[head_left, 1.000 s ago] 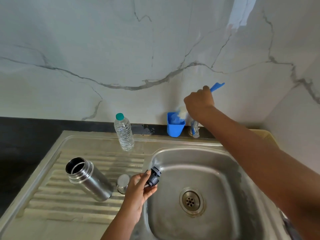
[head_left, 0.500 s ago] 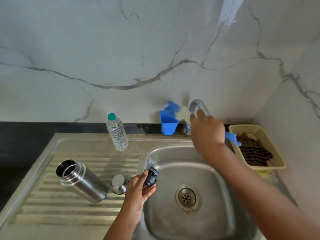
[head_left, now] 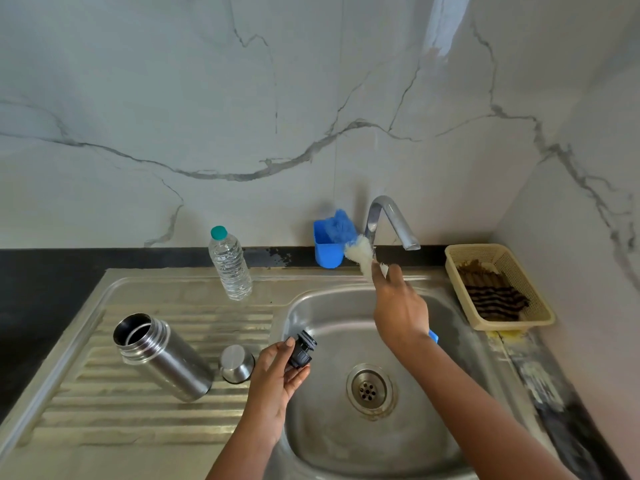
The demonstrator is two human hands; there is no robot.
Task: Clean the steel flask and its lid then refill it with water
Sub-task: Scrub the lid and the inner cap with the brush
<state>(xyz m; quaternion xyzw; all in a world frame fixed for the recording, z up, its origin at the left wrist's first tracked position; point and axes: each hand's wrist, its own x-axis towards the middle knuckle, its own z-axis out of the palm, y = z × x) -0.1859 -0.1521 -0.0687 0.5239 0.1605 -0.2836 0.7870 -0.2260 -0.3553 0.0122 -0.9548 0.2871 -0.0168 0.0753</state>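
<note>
The open steel flask [head_left: 162, 358] lies tilted on the ribbed drainboard, mouth toward the back left. Its steel cap [head_left: 237, 363] stands beside the flask's base. My left hand [head_left: 277, 375] pinches the dark inner lid [head_left: 302, 349] at the sink's left rim. My right hand [head_left: 398, 306] grips a bottle brush over the basin; the white bristle head [head_left: 360, 254] points up toward the tap, and the blue handle end [head_left: 433, 336] shows below the wrist.
A steel sink basin [head_left: 329, 427] with a drain [head_left: 367, 389] lies below the hands. The tap [head_left: 389, 220] arches over it, with no water visible. A blue holder [head_left: 327, 249], a plastic water bottle [head_left: 230, 265] and a beige basket [head_left: 540, 315] with a cloth stand along the back.
My right hand lifted the brush out of the blue holder, swung it round and brought it down over the basin. My left hand kept hold of the inner lid.
</note>
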